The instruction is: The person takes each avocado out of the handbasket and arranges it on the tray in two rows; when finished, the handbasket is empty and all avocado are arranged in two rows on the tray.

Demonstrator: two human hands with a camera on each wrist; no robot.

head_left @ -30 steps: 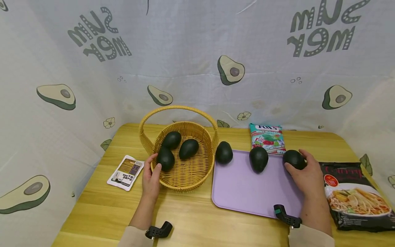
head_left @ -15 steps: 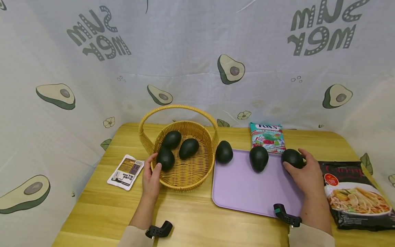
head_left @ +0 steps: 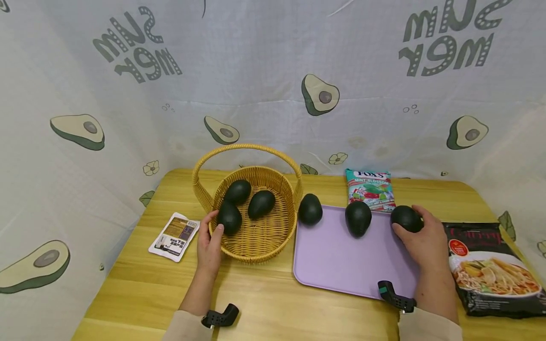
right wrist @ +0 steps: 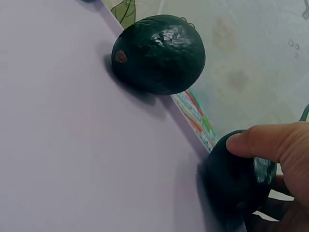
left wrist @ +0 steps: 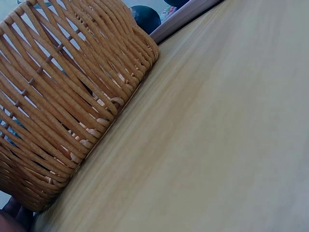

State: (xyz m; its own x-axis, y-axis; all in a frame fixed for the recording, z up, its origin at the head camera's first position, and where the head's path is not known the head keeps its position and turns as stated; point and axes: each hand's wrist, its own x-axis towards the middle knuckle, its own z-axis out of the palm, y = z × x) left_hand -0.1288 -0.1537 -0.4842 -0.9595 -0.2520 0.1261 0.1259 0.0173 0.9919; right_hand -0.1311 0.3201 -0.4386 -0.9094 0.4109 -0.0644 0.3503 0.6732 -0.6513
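My right hand (head_left: 428,244) holds a dark green avocado (head_left: 406,218) at the far right corner of the lilac tray (head_left: 341,279). In the right wrist view the thumb lies across this avocado (right wrist: 231,183) and the fingers curl behind it. Two more avocados lie along the tray's far side, one at its middle (head_left: 358,219) and one at its left corner (head_left: 310,210). My left hand (head_left: 210,251) grips the left rim of a yellow wicker basket (head_left: 256,258), thumb over the edge beside an avocado (head_left: 229,219). Two further avocados, one behind (head_left: 237,192) and one right of it (head_left: 261,204), lie inside.
A white-edged pouch (head_left: 174,237) lies left of the basket. Behind the tray is a mint candy bag (head_left: 370,189), and a black noodle packet (head_left: 492,270) lies to its right. The basket's tall handle (head_left: 247,146) arches above it. A printed curtain (head_left: 256,71) hangs behind the table.
Almost nothing differs. The right hand and its avocado shift very slightly; the left hand stays on the basket rim.
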